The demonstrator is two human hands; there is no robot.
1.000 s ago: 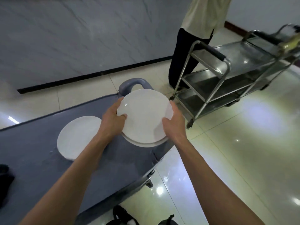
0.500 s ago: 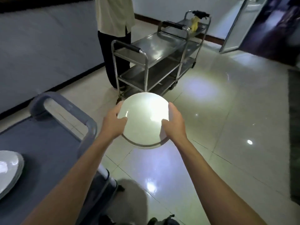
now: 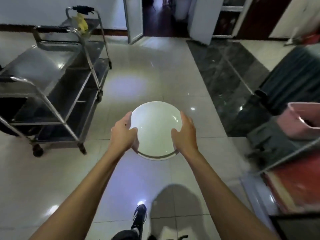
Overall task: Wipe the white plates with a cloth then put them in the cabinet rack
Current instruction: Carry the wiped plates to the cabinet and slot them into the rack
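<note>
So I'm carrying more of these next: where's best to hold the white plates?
By opposite rims, from the left and right. The white plates are round, flat and stacked, so the left hand and right hand clamp both edges, thumbs on top.

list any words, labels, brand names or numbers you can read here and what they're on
None can be read.
White plates, held by both hands: plain, no mark visible.
Steel carts: no label visible.
Shoe: white stripes only, no lettering.
Pink bin: blurred, no text visible.
</note>
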